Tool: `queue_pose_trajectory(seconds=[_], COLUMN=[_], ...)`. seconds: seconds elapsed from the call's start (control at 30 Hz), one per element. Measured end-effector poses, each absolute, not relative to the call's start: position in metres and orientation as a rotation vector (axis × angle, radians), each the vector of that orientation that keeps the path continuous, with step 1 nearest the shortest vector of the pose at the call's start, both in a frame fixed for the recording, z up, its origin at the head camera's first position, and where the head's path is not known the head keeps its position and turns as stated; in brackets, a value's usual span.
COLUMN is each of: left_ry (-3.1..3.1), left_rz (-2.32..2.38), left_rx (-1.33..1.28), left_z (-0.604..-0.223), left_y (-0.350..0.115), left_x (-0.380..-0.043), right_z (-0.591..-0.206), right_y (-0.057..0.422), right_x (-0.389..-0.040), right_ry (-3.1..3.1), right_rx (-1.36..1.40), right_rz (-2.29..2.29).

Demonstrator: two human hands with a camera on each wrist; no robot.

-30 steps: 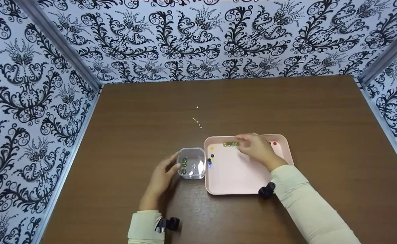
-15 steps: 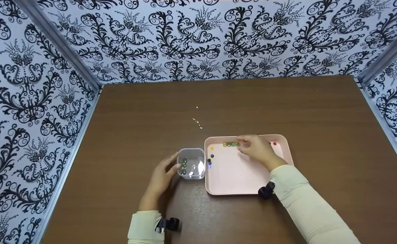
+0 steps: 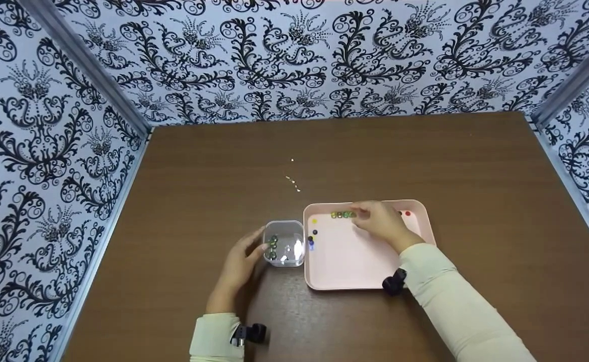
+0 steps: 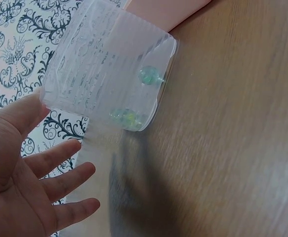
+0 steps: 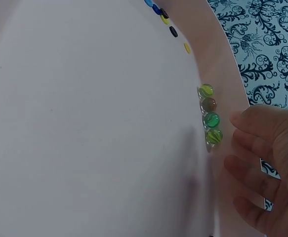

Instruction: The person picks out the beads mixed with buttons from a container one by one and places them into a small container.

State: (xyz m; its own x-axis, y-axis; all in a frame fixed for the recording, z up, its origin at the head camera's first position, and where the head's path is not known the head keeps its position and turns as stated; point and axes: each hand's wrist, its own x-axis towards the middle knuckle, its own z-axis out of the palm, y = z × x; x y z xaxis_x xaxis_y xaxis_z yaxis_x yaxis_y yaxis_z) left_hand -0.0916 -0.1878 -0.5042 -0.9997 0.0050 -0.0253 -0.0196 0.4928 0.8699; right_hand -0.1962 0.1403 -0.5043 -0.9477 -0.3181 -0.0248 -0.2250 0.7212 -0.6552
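In the head view, my left hand point(image 3: 241, 264) touches the left side of a clear plastic container point(image 3: 289, 229), with its thumb at the rim. The left wrist view shows its other fingers extended and loose. Several glass marbles point(image 4: 148, 75) lie inside along the near wall. My right hand point(image 3: 380, 221) is over the far side of a pink tray point(image 3: 354, 266). A row of several green, yellow and brownish marbles point(image 5: 211, 120) lies along that tray wall. My right fingertips point(image 5: 236, 118) hover beside the row, loosely bent, with nothing visible between them.
Small flat discs in yellow, black and blue point(image 3: 311, 240) lie along the tray's left wall. A red disc point(image 3: 408, 213) sits near its far right corner. The container stands against the tray on a brown wooden table point(image 3: 198, 191), with patterned walls point(image 3: 294, 60) around it.
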Motion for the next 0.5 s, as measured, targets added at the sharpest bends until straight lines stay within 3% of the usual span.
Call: queue_pose_trajectory(seconds=[0.5], left_ry=[2.689], left_rz=[1.575], left_rx=[-0.018], left_z=[-0.5035], left_y=[-0.1878], left_x=[-0.0907], right_z=[-0.5047], right_y=[0.1390], right_x=[-0.2002], right_ry=[2.779], right_rx=[-0.473], right_rz=[-0.970])
